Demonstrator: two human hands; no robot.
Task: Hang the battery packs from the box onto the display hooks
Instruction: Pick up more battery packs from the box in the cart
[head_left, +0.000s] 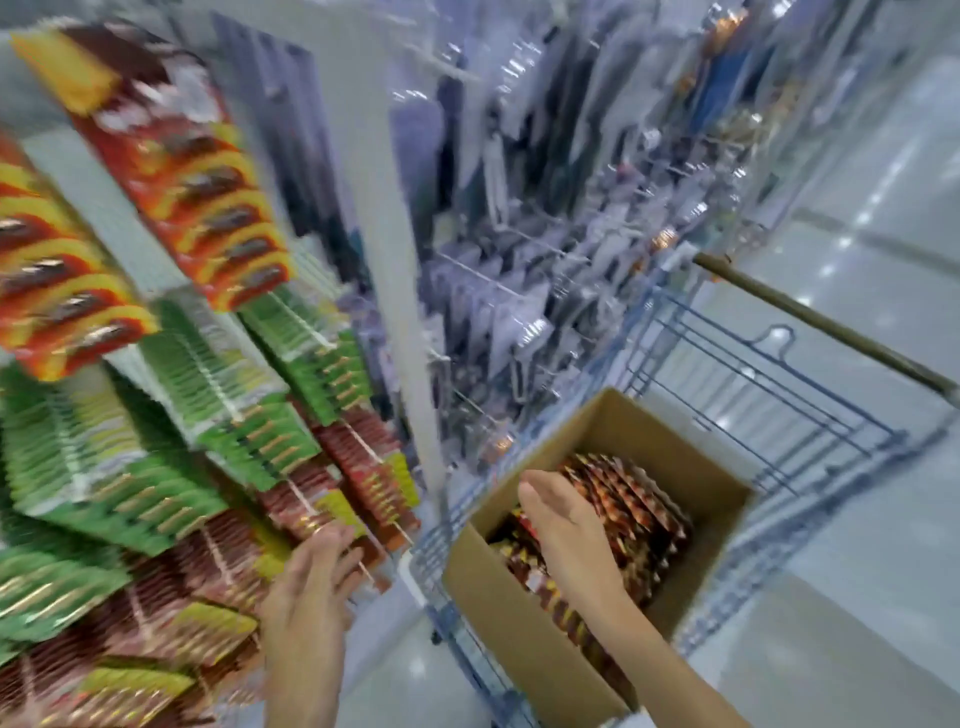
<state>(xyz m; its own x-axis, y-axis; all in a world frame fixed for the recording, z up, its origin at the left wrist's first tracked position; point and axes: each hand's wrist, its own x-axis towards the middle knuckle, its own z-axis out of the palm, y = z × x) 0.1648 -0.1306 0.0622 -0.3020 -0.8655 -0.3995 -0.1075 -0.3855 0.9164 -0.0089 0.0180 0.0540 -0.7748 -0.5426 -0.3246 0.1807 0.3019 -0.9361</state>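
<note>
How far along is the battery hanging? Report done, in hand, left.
Done: rows of hanging packs are already up. In hand: the right hand rests on the boxed packs, grip unclear; the left hand, fingers spread, touches the lower hanging row. Left: the cardboard box looks well stocked, so much remains.

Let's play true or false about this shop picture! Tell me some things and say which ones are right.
1. The cardboard box sits in a blue wire cart. True.
2. The box is empty. False: it holds battery packs.
3. The right hand reaches into the box. True.
4. The left hand is inside the box too. False: it is over at the hanging red packs.
5. Green packs hang higher up than those red packs. True.
</note>
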